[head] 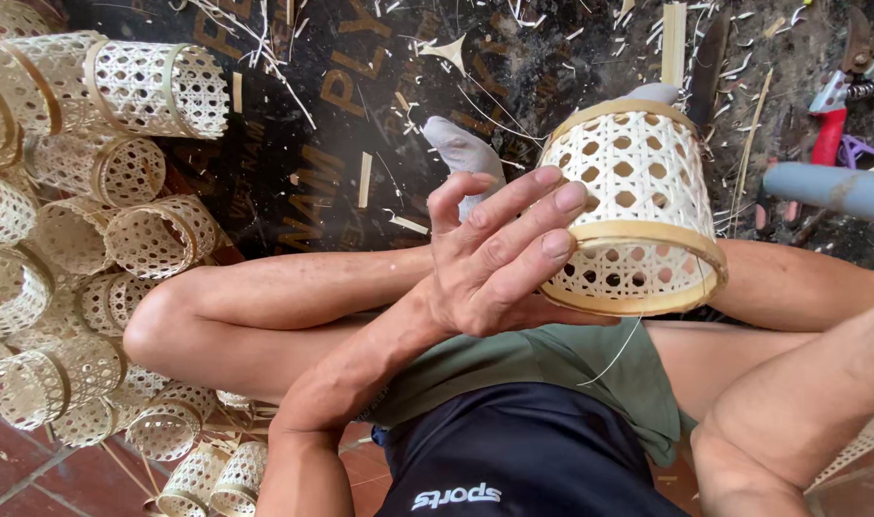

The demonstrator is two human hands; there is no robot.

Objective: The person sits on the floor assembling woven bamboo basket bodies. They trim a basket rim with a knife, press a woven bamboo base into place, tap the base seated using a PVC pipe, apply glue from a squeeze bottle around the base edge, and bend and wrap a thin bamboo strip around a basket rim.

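Left hand (499, 258) grips the woven bamboo basket (633, 211) by its lower rim; right hand's hidden, can't tell. I'd keep the loose strand (614, 352) taut.

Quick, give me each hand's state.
Left hand: fingers on the woven basket, gripping its side.
Right hand: hidden behind the basket, cannot tell.

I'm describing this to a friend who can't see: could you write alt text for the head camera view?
A seated person's left hand grips the side of a small open-weave bamboo basket held over their lap; the right hand is hidden behind it. A heap of finished baskets lies on the floor at the picture's left, with red-handled cutters and bamboo slivers on a dark board.
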